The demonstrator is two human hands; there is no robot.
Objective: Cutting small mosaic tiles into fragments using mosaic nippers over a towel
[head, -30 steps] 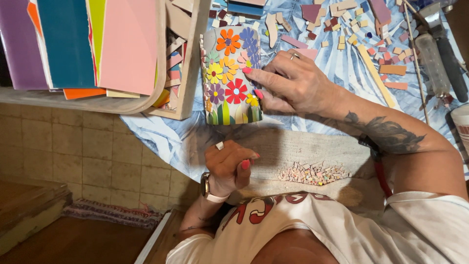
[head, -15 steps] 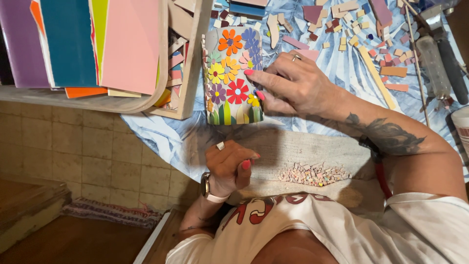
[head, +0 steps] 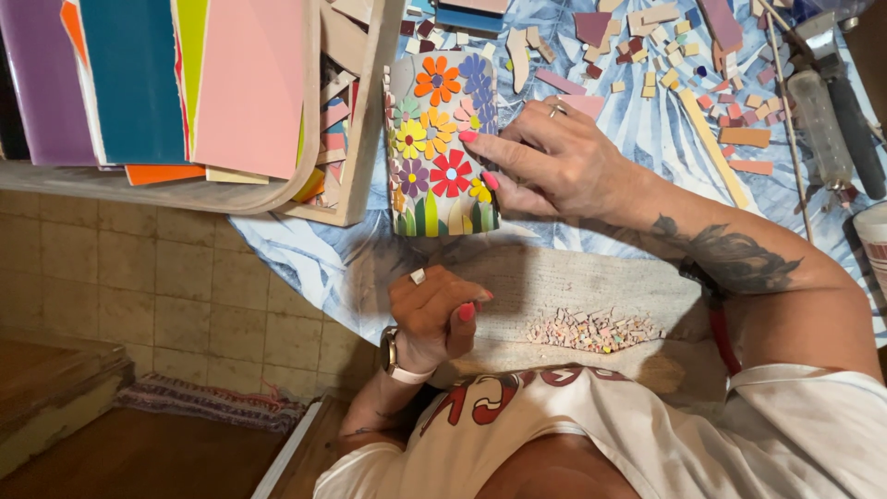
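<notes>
Head view: mosaic flower vase (head: pixel 443 148) is steadied by spread right hand (head: pixel 564 166); left hand (head: pixel 434 314) curled, contents unseen; loosely pressed tiles could be dislodged.

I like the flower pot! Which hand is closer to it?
Right. The right hand rests its fingertips on the flowered mosaic pot, touching it. The left hand is curled below the pot, apart from it.
</notes>
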